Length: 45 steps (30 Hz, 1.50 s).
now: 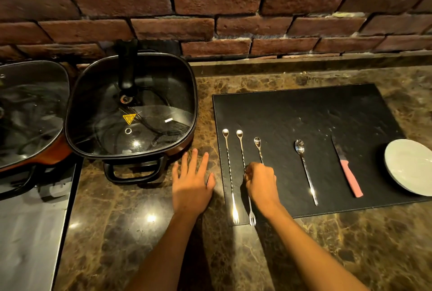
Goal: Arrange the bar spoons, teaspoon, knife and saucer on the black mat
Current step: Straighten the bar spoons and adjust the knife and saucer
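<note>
While the black mat (pixel 327 115) already carries most of the set in a left-to-right row, I read the saucer (pixel 409 166) overhanging its right edge, then the pink-handled knife (pixel 348 171) and teaspoon (pixel 306 171), as spaced for even display. My right hand (pixel 261 183) is closed on the third bar spoon (pixel 258 148), apparently lining it up with the two bar spoons (pixel 230 173) at the mat's left, while my left hand (pixel 191 185) rests flat and spread on the counter (pixel 140 232), holding nothing.
</note>
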{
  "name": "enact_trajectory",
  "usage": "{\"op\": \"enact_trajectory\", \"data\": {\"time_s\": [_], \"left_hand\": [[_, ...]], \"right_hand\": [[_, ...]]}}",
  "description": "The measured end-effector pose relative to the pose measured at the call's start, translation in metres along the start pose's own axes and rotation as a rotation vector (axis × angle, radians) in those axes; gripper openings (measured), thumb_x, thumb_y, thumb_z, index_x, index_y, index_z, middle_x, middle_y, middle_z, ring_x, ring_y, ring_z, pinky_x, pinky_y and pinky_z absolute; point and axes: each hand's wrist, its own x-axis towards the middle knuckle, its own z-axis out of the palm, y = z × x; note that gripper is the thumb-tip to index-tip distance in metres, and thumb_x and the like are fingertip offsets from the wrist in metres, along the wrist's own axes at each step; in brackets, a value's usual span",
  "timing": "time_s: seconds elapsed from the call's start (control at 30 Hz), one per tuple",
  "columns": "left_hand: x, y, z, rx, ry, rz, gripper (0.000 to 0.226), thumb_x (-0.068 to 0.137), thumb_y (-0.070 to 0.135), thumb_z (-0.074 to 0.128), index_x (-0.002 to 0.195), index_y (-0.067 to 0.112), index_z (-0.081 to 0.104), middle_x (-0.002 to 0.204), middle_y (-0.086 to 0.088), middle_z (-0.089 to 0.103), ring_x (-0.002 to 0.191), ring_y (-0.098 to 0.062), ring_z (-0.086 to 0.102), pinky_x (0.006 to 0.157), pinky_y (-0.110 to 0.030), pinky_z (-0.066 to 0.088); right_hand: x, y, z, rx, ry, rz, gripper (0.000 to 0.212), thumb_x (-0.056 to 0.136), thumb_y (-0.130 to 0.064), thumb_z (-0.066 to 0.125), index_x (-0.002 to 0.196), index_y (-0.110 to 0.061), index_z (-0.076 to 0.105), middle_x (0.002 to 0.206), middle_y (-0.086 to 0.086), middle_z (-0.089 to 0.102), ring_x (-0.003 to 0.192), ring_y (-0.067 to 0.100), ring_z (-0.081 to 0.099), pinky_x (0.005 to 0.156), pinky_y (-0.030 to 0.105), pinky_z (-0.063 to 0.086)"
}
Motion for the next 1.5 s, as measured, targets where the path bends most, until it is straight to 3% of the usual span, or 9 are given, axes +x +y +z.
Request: {"op": "enact_trajectory", "data": {"time_s": [0.5,0.77,0.93,1.2,1.5], "left_hand": [[-0.001,0.000,0.001,0.016,-0.001,0.008,0.057,0.099,0.045,0.046,0.152,0.024,0.045,0.160,-0.012,0.041,0.146,-0.033,0.041,0.116,-0.057,0.035],[-0.001,-0.001,0.000,0.017,0.017,0.013,0.055,0.099,0.043,0.047,0.150,0.022,0.048,0.158,-0.012,0.044,0.145,-0.034,0.043,0.115,-0.056,0.036],[-0.001,-0.001,0.003,0.016,0.023,0.019,0.054,0.100,0.043,0.045,0.150,0.022,0.048,0.159,-0.013,0.043,0.145,-0.034,0.043,0.116,-0.056,0.034],[-0.002,-0.003,0.006,0.014,-0.006,0.011,0.056,0.101,0.045,0.041,0.152,0.024,0.044,0.160,-0.012,0.040,0.147,-0.034,0.040,0.118,-0.056,0.030],[0.000,-0.003,0.003,0.010,-0.053,0.008,0.056,0.101,0.045,0.041,0.153,0.024,0.042,0.161,-0.012,0.040,0.147,-0.033,0.038,0.118,-0.056,0.030]], "right_hand": [[0.012,0.000,0.002,0.066,-0.017,-0.018,0.010,0.086,-0.010,0.056,0.083,-0.005,0.064,0.086,0.020,0.068,0.086,0.042,0.065,0.072,0.052,0.055],[0.005,0.039,-0.015,0.148,0.111,0.107,0.003,0.084,-0.014,0.063,0.085,-0.013,0.061,0.086,0.010,0.069,0.086,0.033,0.064,0.075,0.042,0.052],[-0.007,0.060,-0.014,0.111,0.053,0.145,0.008,0.084,-0.017,0.067,0.089,-0.011,0.063,0.087,0.010,0.070,0.088,0.034,0.064,0.073,0.039,0.051],[-0.002,0.052,-0.016,0.059,0.079,0.085,0.011,0.083,-0.007,0.052,0.081,-0.005,0.063,0.083,0.018,0.067,0.079,0.041,0.063,0.066,0.041,0.051],[0.016,0.032,-0.017,0.086,0.075,0.017,0.013,0.085,-0.008,0.052,0.083,-0.003,0.064,0.087,0.021,0.069,0.086,0.044,0.063,0.071,0.045,0.053]]}}
